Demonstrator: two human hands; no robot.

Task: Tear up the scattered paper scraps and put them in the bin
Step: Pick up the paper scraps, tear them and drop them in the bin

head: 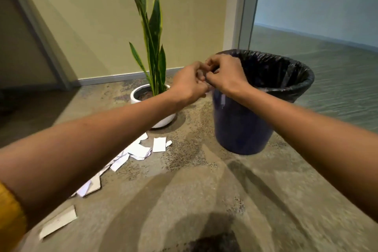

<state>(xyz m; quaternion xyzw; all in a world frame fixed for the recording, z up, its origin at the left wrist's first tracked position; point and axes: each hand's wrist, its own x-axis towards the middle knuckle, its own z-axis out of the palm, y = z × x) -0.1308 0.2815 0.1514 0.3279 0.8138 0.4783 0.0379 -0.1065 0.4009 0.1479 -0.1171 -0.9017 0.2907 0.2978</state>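
My left hand (189, 83) and my right hand (224, 72) meet fingertip to fingertip just in front of the near left rim of the bin. Their fingers are curled and pinch something small between them; it is almost wholly hidden, with a pale sliver showing under the hands. The bin (243, 125) is dark blue with a black liner (286, 71) folded over its rim. Several white paper scraps (139, 150) lie on the floor to the bin's left, trailing toward me under my left forearm, with one larger scrap (59, 222) nearest.
A tall green plant in a white pot (161, 121) stands left of the bin, close to the scraps. A beige wall runs behind, and a glass panel with a frame (245, 16) rises behind the bin. The floor is speckled concrete.
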